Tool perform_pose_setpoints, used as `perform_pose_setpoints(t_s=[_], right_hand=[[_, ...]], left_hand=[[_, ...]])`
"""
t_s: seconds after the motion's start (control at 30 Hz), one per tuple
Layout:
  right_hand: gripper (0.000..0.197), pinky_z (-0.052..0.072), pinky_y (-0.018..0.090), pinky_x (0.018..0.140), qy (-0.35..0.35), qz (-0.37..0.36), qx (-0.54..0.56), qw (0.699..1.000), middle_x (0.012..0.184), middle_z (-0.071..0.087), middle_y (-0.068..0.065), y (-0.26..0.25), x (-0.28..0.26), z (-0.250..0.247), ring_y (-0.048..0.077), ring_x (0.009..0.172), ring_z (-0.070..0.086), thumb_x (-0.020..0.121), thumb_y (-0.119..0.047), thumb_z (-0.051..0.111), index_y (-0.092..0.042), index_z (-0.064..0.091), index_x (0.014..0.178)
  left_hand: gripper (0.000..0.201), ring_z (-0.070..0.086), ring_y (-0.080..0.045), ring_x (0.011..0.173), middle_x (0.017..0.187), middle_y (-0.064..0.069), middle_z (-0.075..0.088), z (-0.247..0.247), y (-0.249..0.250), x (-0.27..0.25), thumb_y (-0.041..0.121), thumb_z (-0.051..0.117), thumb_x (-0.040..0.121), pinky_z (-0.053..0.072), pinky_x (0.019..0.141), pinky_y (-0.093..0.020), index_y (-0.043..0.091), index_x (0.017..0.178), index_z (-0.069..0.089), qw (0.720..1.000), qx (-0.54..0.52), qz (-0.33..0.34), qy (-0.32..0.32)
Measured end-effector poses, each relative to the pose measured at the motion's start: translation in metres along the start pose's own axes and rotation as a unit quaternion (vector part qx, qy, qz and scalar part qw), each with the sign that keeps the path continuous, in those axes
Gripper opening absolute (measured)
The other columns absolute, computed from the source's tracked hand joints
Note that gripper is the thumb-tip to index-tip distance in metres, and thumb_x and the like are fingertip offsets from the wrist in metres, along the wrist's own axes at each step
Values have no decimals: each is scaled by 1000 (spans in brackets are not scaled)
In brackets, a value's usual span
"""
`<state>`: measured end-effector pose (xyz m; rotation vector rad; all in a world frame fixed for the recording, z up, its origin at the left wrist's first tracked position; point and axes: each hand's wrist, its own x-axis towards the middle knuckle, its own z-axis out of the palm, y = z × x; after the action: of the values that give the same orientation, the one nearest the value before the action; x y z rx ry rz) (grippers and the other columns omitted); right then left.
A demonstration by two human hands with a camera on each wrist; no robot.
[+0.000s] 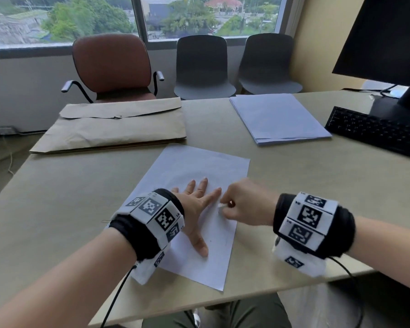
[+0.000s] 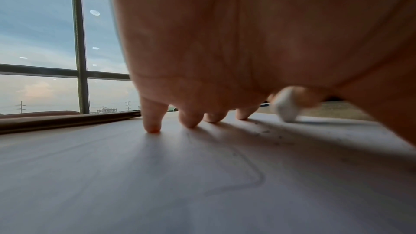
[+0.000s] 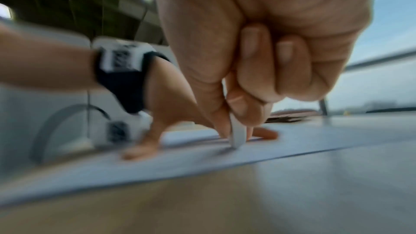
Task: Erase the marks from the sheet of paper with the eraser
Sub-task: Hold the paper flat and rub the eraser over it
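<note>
- Our left hand (image 1: 194, 207) lies flat, fingers (image 2: 153, 120) spread, pinning the thin sheet of paper (image 1: 199, 166) on the desk (image 1: 69, 197) — it would likely crumple easily.
- Our right hand (image 1: 244, 204) pinches the small white eraser (image 3: 236, 134), tip on the sheet — probably soft, best gripped low.

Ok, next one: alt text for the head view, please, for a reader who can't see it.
A right hand pinches a white eraser against a sheet of paper on a table, while the left hand lies flat on the sheet. Beyond lie a brown envelope, a paper stack and a keyboard.
</note>
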<state>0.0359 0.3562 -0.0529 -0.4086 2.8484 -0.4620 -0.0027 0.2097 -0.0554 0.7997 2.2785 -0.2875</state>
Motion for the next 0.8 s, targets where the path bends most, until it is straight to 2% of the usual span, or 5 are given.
perform_pose_setpoints(t_s=[0.13,0.27,0.4,0.57,0.8], right_hand=[[42,26,21,46,-79,-63,19,995,41,45,-4,-19,-21,10,15,47,41,80,-15,53,-18,36,42],[24,40,28,58,2,10,18,1000,50,42,4,7,8,-7,21,56,42,81,-16,56,-7,60,59],[43,34,25,55,-8,-8,1,1000,45,37,-3,-5,0,2,16,54,41,83,-18,54,-22,34,45],[42,26,16,44,-50,-11,23,998,38,47,-9,-5,0,1,12,46,43,82,-18,57,-21,41,43],[19,33,21,52,4,0,23,1000,49,41,-6,9,11,-9,13,51,39,85,-20,57,-10,72,82]], left_hand=[[138,-26,-26,141,150,-2,-37,1,-1,2,57,78,61,-3,115,-52,32,141,-32,1000,10,-2,6],[136,-27,-26,141,150,-2,-37,-1,0,0,55,78,62,-4,116,-52,33,141,-31,1000,2,2,2],[136,-27,-26,141,149,-2,-37,1,0,1,55,78,62,-4,116,-53,33,141,-30,1000,3,0,2],[136,-26,-26,141,150,-3,-36,1,-1,1,55,78,62,-4,117,-52,33,141,-30,1000,5,4,7],[108,-16,-22,145,156,1,-24,3,-2,1,60,63,76,2,116,-51,36,147,-14,997,-48,16,55]])
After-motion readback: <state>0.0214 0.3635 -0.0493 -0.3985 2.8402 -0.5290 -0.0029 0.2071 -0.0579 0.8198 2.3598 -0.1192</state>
